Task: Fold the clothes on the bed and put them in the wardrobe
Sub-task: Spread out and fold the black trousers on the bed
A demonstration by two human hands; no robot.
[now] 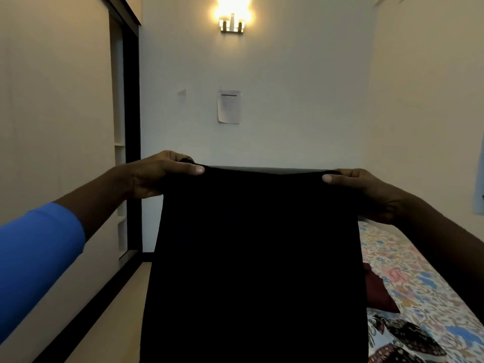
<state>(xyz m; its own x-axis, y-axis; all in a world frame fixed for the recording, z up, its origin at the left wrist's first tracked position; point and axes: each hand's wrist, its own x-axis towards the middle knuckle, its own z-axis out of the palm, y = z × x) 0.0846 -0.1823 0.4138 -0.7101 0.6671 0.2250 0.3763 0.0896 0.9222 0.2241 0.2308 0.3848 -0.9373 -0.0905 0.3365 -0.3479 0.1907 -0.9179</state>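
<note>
A black garment (256,258) hangs flat in front of me, stretched wide at its top edge and falling out of the frame below. My left hand (157,176) pinches its top left corner, thumb on the near side. My right hand (366,192) pinches the top right corner the same way. Behind the cloth on the right lies the bed (408,260) with a floral sheet. On it rest a dark red garment (377,292) and a black and white patterned garment (403,339). The wardrobe (52,127) stands along the left wall, with shelves showing at an opening (119,153).
A dark headboard (262,169) shows just above the cloth. A narrow strip of floor (117,310) runs between wardrobe and bed. A wall lamp (232,22) and a taped paper (228,107) are on the far wall.
</note>
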